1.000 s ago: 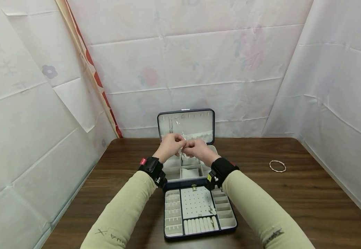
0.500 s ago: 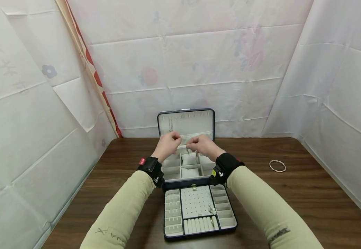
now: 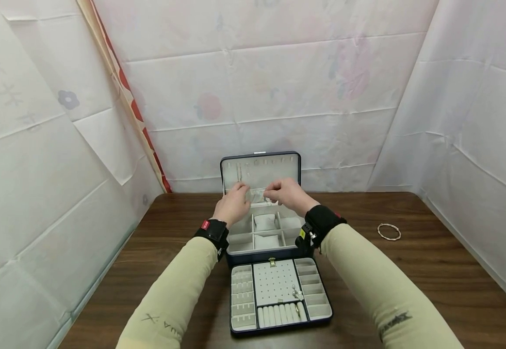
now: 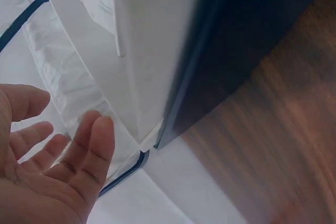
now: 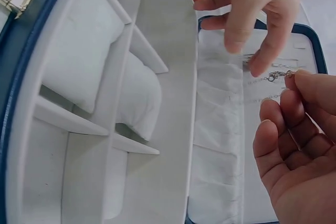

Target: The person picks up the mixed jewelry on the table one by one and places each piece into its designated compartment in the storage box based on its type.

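A navy jewelry box (image 3: pixel 259 259) stands with its white-lined lid (image 3: pixel 274 172) raised. In front of the lid's left side is my left hand (image 3: pixel 232 203). Its fingers are spread and loosely bent in the left wrist view, with nothing visibly held. My right hand (image 3: pixel 291 195), near the lid's lower right, pinches the clasp end of a thin silver chain (image 5: pixel 274 76) between thumb and forefinger. Fine chain strands show behind the clasp in the right wrist view, but how they run is hard to tell. Another necklace (image 3: pixel 240 172) hangs inside the lid at left.
White cushions (image 5: pixel 84 45) sit in the box's divided compartments. Toward me lies a tray (image 3: pixel 276 281) with slots, ring rolls and a perforated panel, where small earrings (image 3: pixel 296 293) show. A bangle (image 3: pixel 389 232) rests on the wooden table (image 3: pixel 349 271) at right. White cloth surrounds the table.
Both hands were together in front of the lid and have parted. My right hand has shifted right and upward with the chain. My left hand's fingers have straightened from their earlier bunched pose.
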Action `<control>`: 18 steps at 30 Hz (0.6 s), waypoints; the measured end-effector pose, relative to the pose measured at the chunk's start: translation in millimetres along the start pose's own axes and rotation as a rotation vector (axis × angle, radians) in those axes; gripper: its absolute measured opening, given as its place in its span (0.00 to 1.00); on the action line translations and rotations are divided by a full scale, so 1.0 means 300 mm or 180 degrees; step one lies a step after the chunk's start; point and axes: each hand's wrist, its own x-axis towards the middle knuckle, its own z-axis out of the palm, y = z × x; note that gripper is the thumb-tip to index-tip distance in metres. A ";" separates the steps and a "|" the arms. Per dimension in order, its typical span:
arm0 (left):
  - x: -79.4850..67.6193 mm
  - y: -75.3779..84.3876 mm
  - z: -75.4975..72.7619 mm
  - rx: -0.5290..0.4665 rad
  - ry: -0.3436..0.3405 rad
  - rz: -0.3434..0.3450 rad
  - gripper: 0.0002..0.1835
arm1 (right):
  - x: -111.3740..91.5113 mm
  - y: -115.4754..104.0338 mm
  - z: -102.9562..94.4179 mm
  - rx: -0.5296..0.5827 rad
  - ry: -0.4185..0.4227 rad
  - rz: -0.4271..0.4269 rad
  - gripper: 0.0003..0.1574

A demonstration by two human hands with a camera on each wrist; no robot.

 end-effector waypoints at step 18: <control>0.010 0.026 0.008 0.0064 -0.0223 -0.0279 0.27 | 0.006 -0.032 -0.006 0.0187 -0.0027 -0.0042 0.15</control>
